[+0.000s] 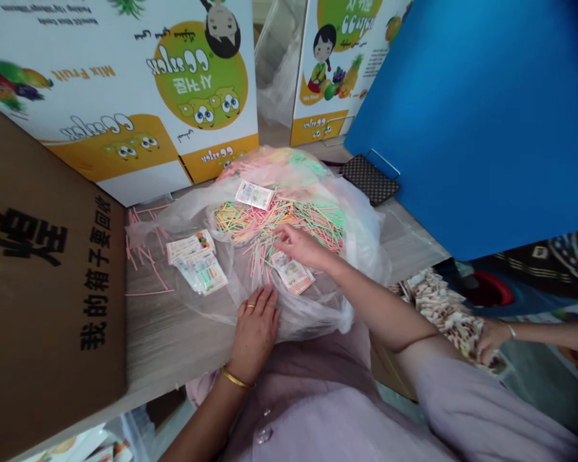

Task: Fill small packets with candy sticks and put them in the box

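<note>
A clear plastic bag [363, 237] lies open on the table, full of thin pink, yellow and green sticks [313, 221]. My right hand [296, 245] is over the near edge of the sticks, its fingers curled together; what they hold, if anything, is too small to tell. Just below it lies a printed packet [293, 273]. My left hand [259, 314] rests flat on the bag's near edge, fingers stretched out, holding nothing. Left of the sticks are more packets [200, 263], overlapping. Another packet [254, 195] sits on top of the pile.
Printed cartons [125, 83] stand behind the table [154, 340], and a brown box [48, 282] at the left. A blue panel [476, 122] rises at the right beside a checkered pouch [370, 178]. Another person's hand [492, 337] touches a heap of packets [438, 305] at lower right.
</note>
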